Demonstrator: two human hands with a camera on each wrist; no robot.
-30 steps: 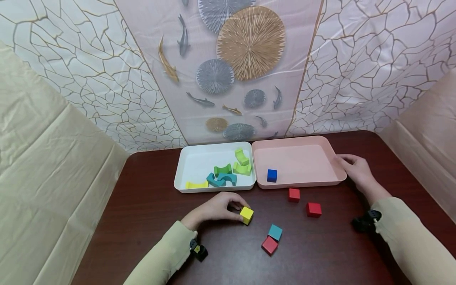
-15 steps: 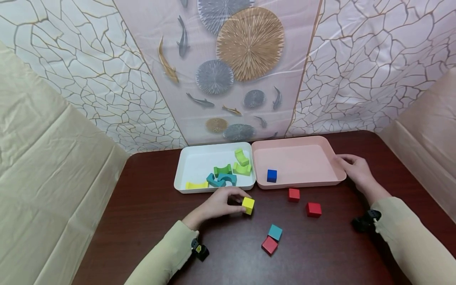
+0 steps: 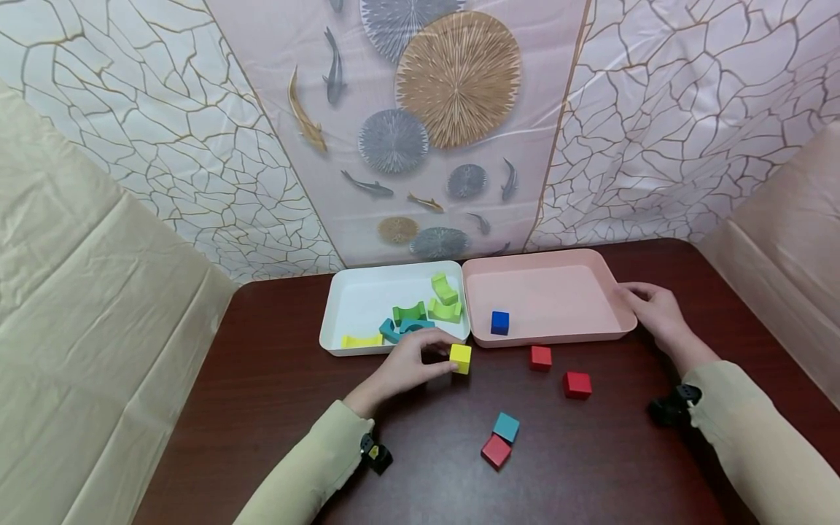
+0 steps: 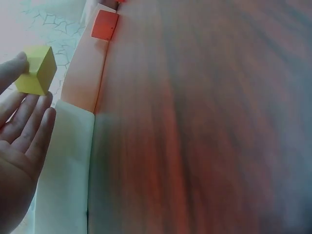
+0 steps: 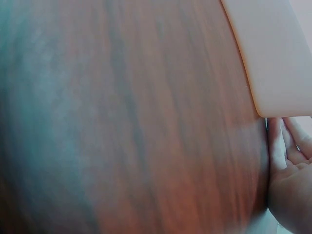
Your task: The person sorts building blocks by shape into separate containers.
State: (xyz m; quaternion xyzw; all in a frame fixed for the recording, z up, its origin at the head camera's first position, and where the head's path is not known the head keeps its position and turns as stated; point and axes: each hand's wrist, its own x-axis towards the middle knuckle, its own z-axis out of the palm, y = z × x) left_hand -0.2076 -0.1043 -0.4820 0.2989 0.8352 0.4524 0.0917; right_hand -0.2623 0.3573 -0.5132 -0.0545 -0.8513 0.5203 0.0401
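Note:
My left hand (image 3: 420,359) pinches a yellow cube (image 3: 461,359) between thumb and fingertips. In the head view it is over the table near the white tray's front right corner; in the left wrist view the yellow cube (image 4: 37,70) shows by the thumb, with the other fingers stretched out below. My right hand (image 3: 659,317) grips the right rim of the pink tray (image 3: 545,340); in the right wrist view the tray's corner hides its fingertips. Inside the pink tray lies a blue cube (image 3: 500,323). Arched blocks in green, teal and yellow lie in the white tray (image 3: 354,281).
Two red cubes, the nearer red cube (image 3: 577,385) and the farther red cube (image 3: 541,358), stand in front of the pink tray. Closer to me, a teal cube (image 3: 507,427) touches another red cube (image 3: 496,451). A patterned cloth (image 3: 426,182) rises behind the trays.
My left hand has carried the yellow cube away from me and slightly right, toward the trays. It now covers part of the teal arched blocks. My right hand stays at the pink tray.

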